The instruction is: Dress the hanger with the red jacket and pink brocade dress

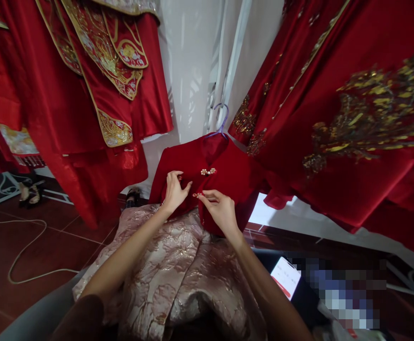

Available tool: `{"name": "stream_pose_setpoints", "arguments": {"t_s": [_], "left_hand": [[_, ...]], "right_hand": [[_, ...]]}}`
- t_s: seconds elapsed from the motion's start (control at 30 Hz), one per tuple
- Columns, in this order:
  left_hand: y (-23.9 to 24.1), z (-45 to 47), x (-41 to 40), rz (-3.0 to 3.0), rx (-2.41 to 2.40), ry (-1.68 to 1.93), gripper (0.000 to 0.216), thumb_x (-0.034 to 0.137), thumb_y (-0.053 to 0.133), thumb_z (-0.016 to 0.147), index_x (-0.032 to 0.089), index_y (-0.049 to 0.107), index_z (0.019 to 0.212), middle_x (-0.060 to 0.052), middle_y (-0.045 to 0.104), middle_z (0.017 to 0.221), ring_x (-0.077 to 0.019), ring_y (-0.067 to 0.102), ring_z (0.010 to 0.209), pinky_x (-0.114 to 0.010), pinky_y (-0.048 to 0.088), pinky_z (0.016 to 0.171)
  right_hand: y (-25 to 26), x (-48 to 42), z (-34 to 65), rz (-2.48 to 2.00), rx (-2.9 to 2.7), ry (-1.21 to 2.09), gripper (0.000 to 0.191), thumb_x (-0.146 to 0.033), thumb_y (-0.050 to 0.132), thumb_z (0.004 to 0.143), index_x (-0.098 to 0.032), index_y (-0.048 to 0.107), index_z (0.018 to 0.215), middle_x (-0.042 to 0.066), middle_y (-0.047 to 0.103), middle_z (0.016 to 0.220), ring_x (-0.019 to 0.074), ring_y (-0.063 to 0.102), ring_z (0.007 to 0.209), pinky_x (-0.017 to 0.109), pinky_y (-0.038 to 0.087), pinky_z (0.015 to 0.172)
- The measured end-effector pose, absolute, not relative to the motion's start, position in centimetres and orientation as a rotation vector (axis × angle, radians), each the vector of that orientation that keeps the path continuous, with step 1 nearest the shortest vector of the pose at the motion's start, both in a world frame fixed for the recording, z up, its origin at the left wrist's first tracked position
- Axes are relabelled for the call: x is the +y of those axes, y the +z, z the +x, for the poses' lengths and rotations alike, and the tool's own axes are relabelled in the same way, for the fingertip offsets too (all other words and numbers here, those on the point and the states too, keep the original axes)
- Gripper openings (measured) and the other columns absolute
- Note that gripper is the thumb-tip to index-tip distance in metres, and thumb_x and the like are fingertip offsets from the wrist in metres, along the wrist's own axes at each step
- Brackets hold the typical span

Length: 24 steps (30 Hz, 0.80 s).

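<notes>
A short red jacket hangs on a purple hanger in front of me. Near its neckline, a clasp of pearly, flower-like beads is joined across the front. My right hand pinches a small gold-coloured clasp at the front edge, lower down, between thumb and fingertips. To the left, my left hand rests against the other front panel with its fingers bent and the thumb held apart. A small gold-coloured bit shows by its fingertips; the rest there is hidden.
Red embroidered garments hang at left, and a red gown with gold beadwork at right. Pink-gold brocade covers my lap. A lit phone lies at right. A pale cable crosses the tiled floor.
</notes>
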<state>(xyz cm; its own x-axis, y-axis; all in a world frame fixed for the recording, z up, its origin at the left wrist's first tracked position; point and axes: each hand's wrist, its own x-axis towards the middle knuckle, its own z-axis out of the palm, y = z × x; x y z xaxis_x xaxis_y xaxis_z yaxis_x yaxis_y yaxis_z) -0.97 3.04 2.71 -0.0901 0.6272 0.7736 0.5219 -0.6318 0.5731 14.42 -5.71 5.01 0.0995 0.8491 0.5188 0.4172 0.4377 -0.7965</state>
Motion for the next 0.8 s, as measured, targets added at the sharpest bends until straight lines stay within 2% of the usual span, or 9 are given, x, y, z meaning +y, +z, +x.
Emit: {"name": "stream_pose_setpoints", "arguments": {"t_s": [0.13, 0.23, 0.37, 0.53, 0.67, 0.8], "left_hand": [[1.7, -1.1, 5.0, 2.072, 1.308, 1.793, 0.019, 0.028, 0.061, 0.078, 0.019, 0.050, 0.092, -0.006, 0.050, 0.090, -0.0187, 0.051, 0.087, -0.034, 0.043, 0.084], [1.7, -1.8, 5.1, 2.063, 1.286, 1.761, 0.012, 0.027, 0.055, 0.083, 0.019, 0.050, 0.090, -0.005, 0.050, 0.091, -0.0152, 0.053, 0.080, -0.030, 0.044, 0.079], [1.7, -2.9, 4.3, 2.041, 1.307, 1.799, 0.015, 0.030, 0.054, 0.083, 0.020, 0.051, 0.093, -0.006, 0.052, 0.095, -0.0146, 0.055, 0.083, -0.028, 0.045, 0.078], [1.9, -3.9, 3.5, 1.992, 1.366, 1.779, 0.018, 0.036, 0.056, 0.082, 0.020, 0.050, 0.088, -0.002, 0.058, 0.080, -0.0142, 0.058, 0.075, -0.027, 0.044, 0.074], [2.6, -4.0, 3.1, 1.972, 1.364, 1.740, 0.020, 0.038, 0.057, 0.081, 0.020, 0.052, 0.087, 0.000, 0.060, 0.074, -0.0131, 0.058, 0.069, -0.025, 0.043, 0.067], [3.4, -3.8, 2.6, 1.910, 1.309, 1.712, 0.022, 0.042, 0.055, 0.081, 0.020, 0.057, 0.082, 0.001, 0.062, 0.071, -0.0121, 0.059, 0.065, -0.023, 0.044, 0.064]], "right_hand": [[5.0, -5.8, 14.6, -1.139, -1.510, 0.472, 0.021, -0.039, 0.063, 0.075, -0.021, 0.067, 0.085, 0.005, 0.071, 0.085, 0.0211, 0.069, 0.075, 0.035, 0.057, 0.071], [5.0, -5.9, 14.8, -1.124, -1.491, 0.469, 0.021, -0.039, 0.062, 0.076, -0.020, 0.063, 0.084, 0.005, 0.070, 0.082, 0.0197, 0.068, 0.076, 0.033, 0.058, 0.069], [5.1, -5.6, 14.8, -1.094, -1.477, 0.442, 0.019, -0.036, 0.061, 0.076, -0.020, 0.056, 0.084, 0.005, 0.066, 0.086, 0.0175, 0.066, 0.078, 0.030, 0.058, 0.066], [5.8, -5.0, 14.0, -1.015, -1.523, 0.473, 0.020, -0.034, 0.060, 0.076, -0.021, 0.051, 0.089, 0.004, 0.064, 0.088, 0.0158, 0.064, 0.080, 0.026, 0.056, 0.062], [6.3, -4.1, 13.1, -0.966, -1.615, 0.465, 0.015, -0.031, 0.056, 0.079, -0.022, 0.056, 0.091, 0.004, 0.064, 0.092, 0.0148, 0.062, 0.083, 0.025, 0.055, 0.064], [6.1, -2.2, 12.3, -0.968, -1.653, 0.485, 0.020, -0.030, 0.056, 0.078, -0.022, 0.064, 0.094, 0.004, 0.065, 0.094, 0.0141, 0.062, 0.081, 0.026, 0.055, 0.067]]}}
